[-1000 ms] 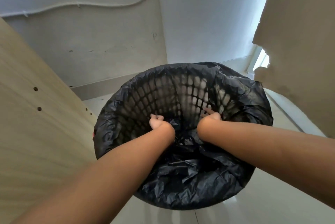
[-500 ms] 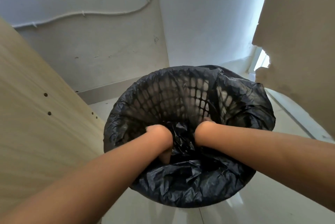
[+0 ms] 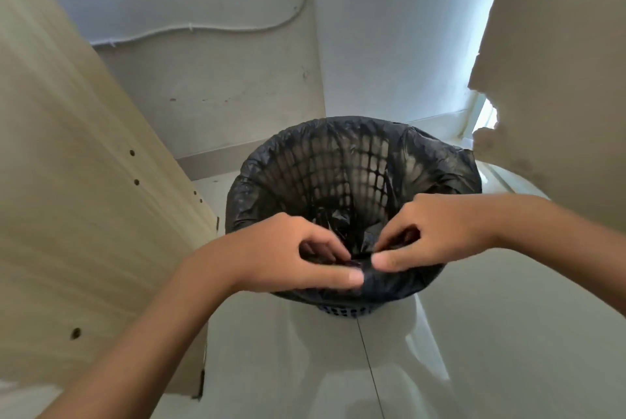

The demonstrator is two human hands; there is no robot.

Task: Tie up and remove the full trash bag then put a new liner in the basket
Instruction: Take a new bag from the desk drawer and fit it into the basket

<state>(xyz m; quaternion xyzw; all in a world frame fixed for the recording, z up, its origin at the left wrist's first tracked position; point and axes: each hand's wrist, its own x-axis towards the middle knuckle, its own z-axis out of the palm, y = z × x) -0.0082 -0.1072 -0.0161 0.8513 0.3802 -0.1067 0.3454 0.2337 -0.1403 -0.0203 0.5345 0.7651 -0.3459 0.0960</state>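
Observation:
A black plastic liner (image 3: pixel 437 164) is draped inside and over the rim of a dark mesh basket (image 3: pixel 342 310) standing on the pale floor in a room corner. The basket's lattice shows through the thin liner on the far wall. My left hand (image 3: pixel 281 249) and my right hand (image 3: pixel 437 232) are both at the basket's near rim. Each pinches the liner's edge there between thumb and fingers, the two thumbs almost touching. The basket's bottom is hidden by crumpled liner and my hands.
A light wooden panel (image 3: pixel 74 181) with small holes stands close on the left. A beige wall with a chipped edge (image 3: pixel 555 79) is on the right. White walls meet behind the basket, with a cable (image 3: pixel 203 27) running along them. Glossy floor lies in front.
Both hands have come up out of the basket, where they were pressing the liner down, to its near rim and now pinch the liner's edge. The camera has pulled back.

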